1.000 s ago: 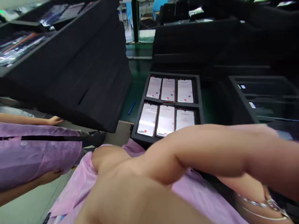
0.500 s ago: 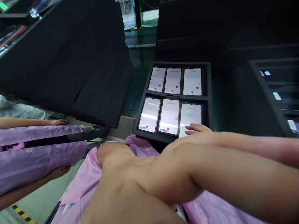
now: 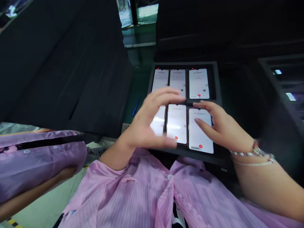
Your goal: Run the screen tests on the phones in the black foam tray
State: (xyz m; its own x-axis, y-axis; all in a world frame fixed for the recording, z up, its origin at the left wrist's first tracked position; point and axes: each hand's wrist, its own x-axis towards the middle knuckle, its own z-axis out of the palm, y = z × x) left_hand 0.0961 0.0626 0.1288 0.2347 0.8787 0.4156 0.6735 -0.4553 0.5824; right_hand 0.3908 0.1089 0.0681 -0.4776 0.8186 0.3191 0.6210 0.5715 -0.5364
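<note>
A black tray (image 3: 217, 82) right in front of me holds several phones with lit white screens, in two rows. My left hand (image 3: 148, 118) hovers open above the near left phone (image 3: 158, 125), fingers spread and reaching toward the middle of the tray. My right hand (image 3: 219, 125), with bracelets at the wrist, lies open over the near right phone (image 3: 200, 134), fingertips on or just above its screen. The near middle phone (image 3: 177, 123) shows between the two hands. Neither hand holds anything.
A tall stack of black trays (image 3: 71, 69) leans at the left. More black trays (image 3: 282, 82) with lit items stand at the right. A blue pen (image 3: 135, 107) lies on the green surface. Another person in a purple coat (image 3: 35, 158) sits at my left.
My arms, crossed over each other close to the camera before, have uncrossed. Both hands now sit over the near row of phones, and the view has tilted down.
</note>
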